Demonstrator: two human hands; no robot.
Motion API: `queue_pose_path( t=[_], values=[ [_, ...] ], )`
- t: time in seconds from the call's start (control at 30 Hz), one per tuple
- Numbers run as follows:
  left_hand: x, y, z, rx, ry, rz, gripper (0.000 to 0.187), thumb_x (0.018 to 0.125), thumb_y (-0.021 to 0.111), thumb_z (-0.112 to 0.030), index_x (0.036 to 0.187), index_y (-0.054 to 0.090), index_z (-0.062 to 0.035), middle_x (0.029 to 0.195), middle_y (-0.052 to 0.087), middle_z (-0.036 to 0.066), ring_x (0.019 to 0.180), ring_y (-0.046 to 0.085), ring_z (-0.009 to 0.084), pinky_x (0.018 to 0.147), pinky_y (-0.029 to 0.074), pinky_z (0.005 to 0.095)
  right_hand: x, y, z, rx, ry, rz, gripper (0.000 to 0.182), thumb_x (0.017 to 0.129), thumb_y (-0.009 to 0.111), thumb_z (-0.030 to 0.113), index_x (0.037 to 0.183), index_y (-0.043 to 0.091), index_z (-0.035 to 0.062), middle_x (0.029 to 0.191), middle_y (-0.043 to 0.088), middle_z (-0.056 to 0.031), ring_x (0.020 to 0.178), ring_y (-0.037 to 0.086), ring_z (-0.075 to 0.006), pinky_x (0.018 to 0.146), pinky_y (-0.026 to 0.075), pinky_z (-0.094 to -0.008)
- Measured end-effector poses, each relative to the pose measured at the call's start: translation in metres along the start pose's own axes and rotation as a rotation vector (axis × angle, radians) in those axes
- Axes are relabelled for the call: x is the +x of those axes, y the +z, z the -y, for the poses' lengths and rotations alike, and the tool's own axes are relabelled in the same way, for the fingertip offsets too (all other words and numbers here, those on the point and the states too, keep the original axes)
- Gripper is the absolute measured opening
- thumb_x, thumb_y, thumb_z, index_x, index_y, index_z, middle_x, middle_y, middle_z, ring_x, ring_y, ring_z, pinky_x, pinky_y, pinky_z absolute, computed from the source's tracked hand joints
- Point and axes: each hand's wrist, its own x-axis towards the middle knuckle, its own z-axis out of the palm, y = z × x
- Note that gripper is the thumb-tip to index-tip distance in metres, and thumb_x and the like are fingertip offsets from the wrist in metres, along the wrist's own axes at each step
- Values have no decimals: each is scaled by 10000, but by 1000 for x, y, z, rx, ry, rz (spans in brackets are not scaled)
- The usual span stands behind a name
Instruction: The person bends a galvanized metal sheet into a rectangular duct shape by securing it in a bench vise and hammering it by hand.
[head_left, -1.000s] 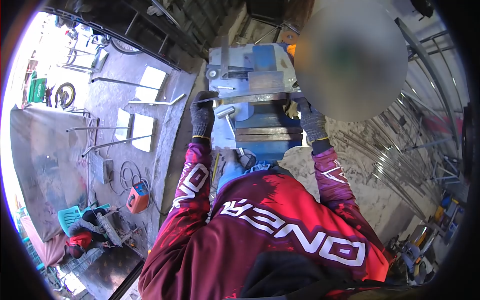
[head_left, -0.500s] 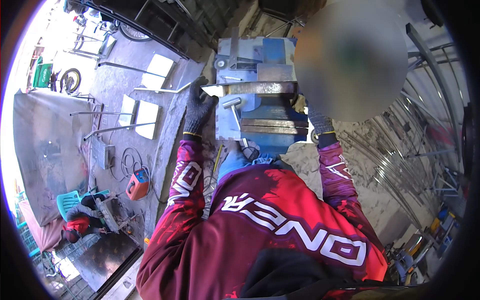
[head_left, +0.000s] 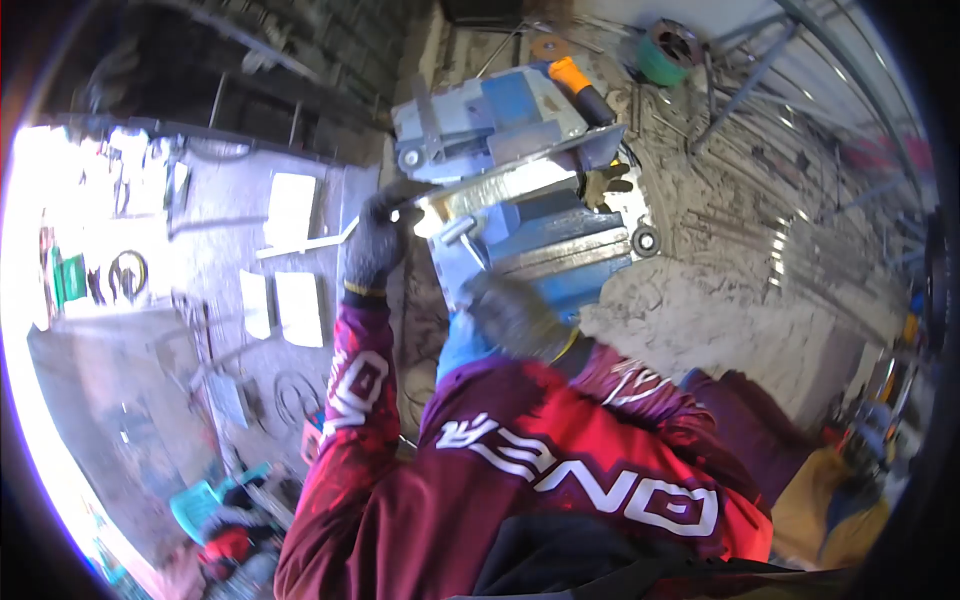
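Note:
A long flat metal bar lies slanted across the blue bench vise, its right end higher in view. My left hand, in a dark grey knit glove, is closed at the bar's left end. Smeared by motion, my gloved right hand is in front of the vise, close to the lower end of a silver hammer. Its fingers are too blurred to read. Near the bar's right end shows a dark glove-like shape.
An orange and black tool lies at the bench's far edge, with a green spool behind it. Metal tubes lie on the right. White panels with legs stand left. Brown-clothed legs show lower right.
My right hand has come from the vise's right side to its front. The bar now sits tilted, right end up. The view has turned, and the blurred round patch is gone.

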Motion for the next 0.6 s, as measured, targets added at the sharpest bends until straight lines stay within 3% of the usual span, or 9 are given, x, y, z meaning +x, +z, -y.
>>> queue_pose_path(
  t=[0.07, 0.13, 0.17, 0.2, 0.43, 0.5, 0.6],
  values=[
    [5, -6, -18, 44, 50, 126, 375, 806, 572, -65, 1164, 667, -7, 1114, 688, 145, 1056, 629, 223, 915, 487, 344, 1, 68, -29, 120, 73, 107, 245, 863, 611, 136, 1103, 588, 95, 1037, 599, -170, 1007, 598, -376, 860, 486, -462],
    [15, -12, -37, 95, 269, 285, 406, 802, 525, 8, 1189, 648, 6, 1150, 674, 163, 1121, 617, 262, 957, 468, 346, 7, 116, -92, -179, 443, 27, 326, 821, 635, 150, 1130, 578, 65, 1110, 581, -182, 1083, 584, -335, 949, 470, -444],
    [15, -11, -36, 76, 234, 317, 420, 804, 507, 35, 1202, 639, 6, 1152, 670, 164, 1105, 623, 260, 946, 472, 346, 14, 134, -120, -336, 640, -60, 379, 808, 625, 157, 1172, 567, 71, 1136, 563, -191, 1127, 552, -335, 987, 445, -453],
    [18, -13, -35, 69, 193, 335, 436, 806, 489, 63, 1214, 630, 6, 1153, 666, 164, 1088, 629, 259, 935, 477, 345, 6, 169, -191, -666, 674, -133, 396, 817, 632, 153, 1199, 562, 72, 1195, 565, -191, 1202, 516, -309, 1000, 442, -443],
    [26, -29, -45, 326, 234, 397, 386, 829, 517, 44, 1197, 625, 5, 1101, 663, 187, 1014, 654, 282, 874, 496, 362, 60, 199, -271, -362, 896, -290, 421, 797, 660, 240, 1169, 609, 49, 1167, 627, -195, 1133, 585, -348, 967, 478, -434],
    [26, -33, -45, 421, 403, 420, 365, 805, 545, 20, 1161, 623, 14, 989, 650, 146, 942, 636, 201, 828, 502, 324, 44, 186, -298, -284, 955, -322, 435, 791, 669, 269, 1159, 624, 42, 1157, 648, -197, 1110, 608, -361, 957, 489, -431],
    [24, -33, -44, 403, 415, 421, 375, 798, 533, 10, 1165, 609, 32, 996, 649, 157, 954, 639, 197, 858, 503, 329, 51, 189, -305, -186, 1082, -366, 461, 781, 682, 312, 1144, 647, 31, 1143, 679, -200, 1076, 642, -381, 940, 507, -427]
  ],
)
